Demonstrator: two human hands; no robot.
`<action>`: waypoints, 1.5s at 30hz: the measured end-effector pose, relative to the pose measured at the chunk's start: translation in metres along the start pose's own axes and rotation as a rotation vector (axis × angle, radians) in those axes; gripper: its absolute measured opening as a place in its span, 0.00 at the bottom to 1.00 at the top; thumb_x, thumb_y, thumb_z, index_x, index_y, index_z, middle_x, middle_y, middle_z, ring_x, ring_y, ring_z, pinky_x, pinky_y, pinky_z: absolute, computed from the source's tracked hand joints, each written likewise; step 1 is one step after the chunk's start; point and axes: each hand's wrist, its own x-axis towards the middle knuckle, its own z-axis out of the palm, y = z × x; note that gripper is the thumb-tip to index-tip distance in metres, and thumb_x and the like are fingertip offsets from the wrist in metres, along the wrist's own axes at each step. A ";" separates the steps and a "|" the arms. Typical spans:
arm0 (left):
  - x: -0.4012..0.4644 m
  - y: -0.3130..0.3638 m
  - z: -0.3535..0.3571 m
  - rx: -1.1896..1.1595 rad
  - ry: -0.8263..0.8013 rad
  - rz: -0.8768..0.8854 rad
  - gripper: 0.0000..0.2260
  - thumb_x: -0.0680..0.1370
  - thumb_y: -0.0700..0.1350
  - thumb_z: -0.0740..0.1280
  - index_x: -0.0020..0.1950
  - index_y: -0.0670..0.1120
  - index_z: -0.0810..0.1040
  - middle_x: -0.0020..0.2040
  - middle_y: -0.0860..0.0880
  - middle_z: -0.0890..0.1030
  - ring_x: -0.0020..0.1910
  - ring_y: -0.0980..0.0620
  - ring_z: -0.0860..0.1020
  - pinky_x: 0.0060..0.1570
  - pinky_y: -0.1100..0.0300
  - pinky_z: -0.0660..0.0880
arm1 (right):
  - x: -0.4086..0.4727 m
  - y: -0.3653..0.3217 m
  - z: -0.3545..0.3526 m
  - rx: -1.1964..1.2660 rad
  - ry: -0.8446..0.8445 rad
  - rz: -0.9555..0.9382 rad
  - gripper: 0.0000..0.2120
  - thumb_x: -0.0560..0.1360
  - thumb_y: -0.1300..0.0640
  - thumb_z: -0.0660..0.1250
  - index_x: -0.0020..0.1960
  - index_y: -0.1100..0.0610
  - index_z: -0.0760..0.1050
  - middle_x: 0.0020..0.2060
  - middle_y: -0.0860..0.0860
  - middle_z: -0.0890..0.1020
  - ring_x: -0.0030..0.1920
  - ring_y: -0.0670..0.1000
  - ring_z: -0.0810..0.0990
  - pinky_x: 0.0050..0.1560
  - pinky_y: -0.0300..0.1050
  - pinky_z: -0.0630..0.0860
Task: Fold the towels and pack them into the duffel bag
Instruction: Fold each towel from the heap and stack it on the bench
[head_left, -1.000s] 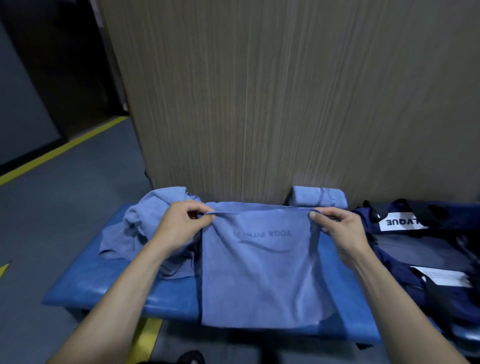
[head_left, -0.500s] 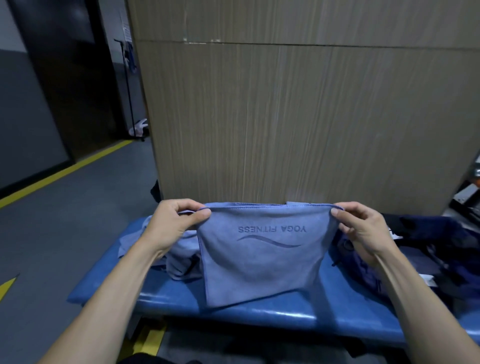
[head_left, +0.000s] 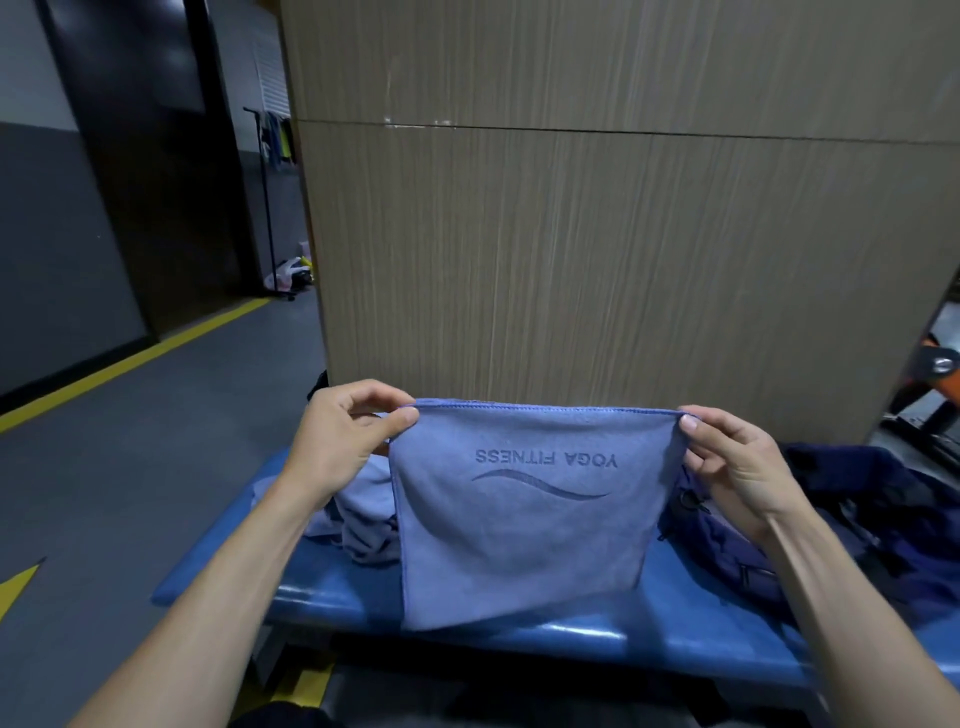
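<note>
A light blue towel (head_left: 524, 540) with mirrored "YOGA FITNESS" lettering hangs in the air above the blue bench (head_left: 519, 636). My left hand (head_left: 343, 441) pinches its top left corner and my right hand (head_left: 737, 462) pinches its top right corner, so the top edge is stretched level. Its lower edge hangs just over the bench's front part. A loose pile of light blue towels (head_left: 363, 519) lies on the bench behind my left hand. The dark navy duffel bag (head_left: 883, 519) sits on the bench at the right, partly hidden by my right arm.
A tall wood-grain panel (head_left: 597, 260) stands right behind the bench. Grey floor with a yellow line (head_left: 130, 358) spreads to the left, and a clothes rack (head_left: 267, 197) stands far back. Some metal equipment (head_left: 935, 374) shows at the right edge.
Both hands have lifted the towel off the bench and raised it higher, pulling its top edge taut. The view has tilted up, and the rolled towel by the panel is now hidden.
</note>
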 end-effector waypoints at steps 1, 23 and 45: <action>0.000 0.001 -0.001 0.001 -0.006 0.013 0.05 0.74 0.37 0.76 0.44 0.47 0.85 0.38 0.48 0.84 0.34 0.54 0.78 0.35 0.62 0.78 | -0.001 -0.001 0.000 -0.006 0.002 -0.002 0.05 0.64 0.61 0.75 0.40 0.58 0.84 0.38 0.53 0.85 0.40 0.48 0.83 0.44 0.37 0.81; 0.009 0.024 -0.018 -0.131 -0.372 -0.068 0.09 0.78 0.44 0.72 0.49 0.38 0.78 0.40 0.44 0.83 0.36 0.53 0.79 0.38 0.62 0.78 | 0.000 -0.016 -0.012 -0.635 -0.132 -0.029 0.05 0.76 0.66 0.72 0.51 0.62 0.84 0.42 0.58 0.86 0.41 0.50 0.80 0.42 0.35 0.78; 0.019 0.004 -0.003 0.465 -0.313 0.186 0.09 0.77 0.38 0.73 0.53 0.49 0.86 0.47 0.59 0.87 0.50 0.62 0.84 0.55 0.67 0.77 | 0.016 -0.006 -0.030 -1.104 -0.575 0.288 0.05 0.70 0.66 0.78 0.42 0.61 0.84 0.36 0.52 0.84 0.39 0.47 0.80 0.44 0.41 0.76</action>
